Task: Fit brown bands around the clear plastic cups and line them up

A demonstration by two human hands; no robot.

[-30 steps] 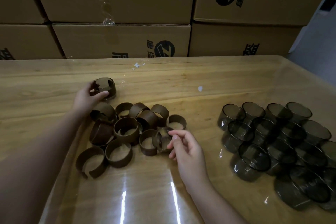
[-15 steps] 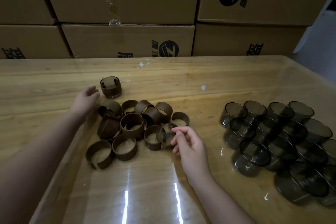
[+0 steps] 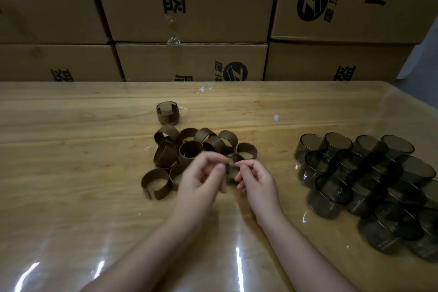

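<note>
Left grip (image 3: 202, 174), right grip (image 3: 257, 179), both curled

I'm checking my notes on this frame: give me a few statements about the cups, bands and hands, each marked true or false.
1. One banded cup stands alone beyond the brown bands. True.
2. The bare clear cups sit left of the bands. False: they cluster on the right.
3. The right hand pinches a small cup. True.
4. The left hand touches the banded cup. False: it is beside the right hand.
</note>
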